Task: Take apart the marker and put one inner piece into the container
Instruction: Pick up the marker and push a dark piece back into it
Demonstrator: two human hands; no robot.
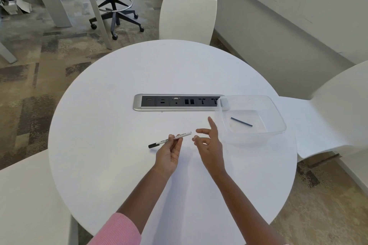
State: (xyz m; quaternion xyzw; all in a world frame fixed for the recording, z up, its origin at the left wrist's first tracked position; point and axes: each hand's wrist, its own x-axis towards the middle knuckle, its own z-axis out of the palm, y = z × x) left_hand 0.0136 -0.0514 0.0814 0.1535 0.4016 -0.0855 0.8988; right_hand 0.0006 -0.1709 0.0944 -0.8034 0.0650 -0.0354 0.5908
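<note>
Mid-frame, my left hand [168,153] pinches the marker [170,139] above the worktop [119,105]; right hand [209,143] hovers beside it, fingers spread, empty.

The marker [170,139] carries dark print along its white barrel, and the words "WHITE BOARD" can be read there. A smaller logo sits beside them, toward the black cap, too blurred to read. The sockets on the power strip [179,102] show only plug symbols, no legible words.
</note>
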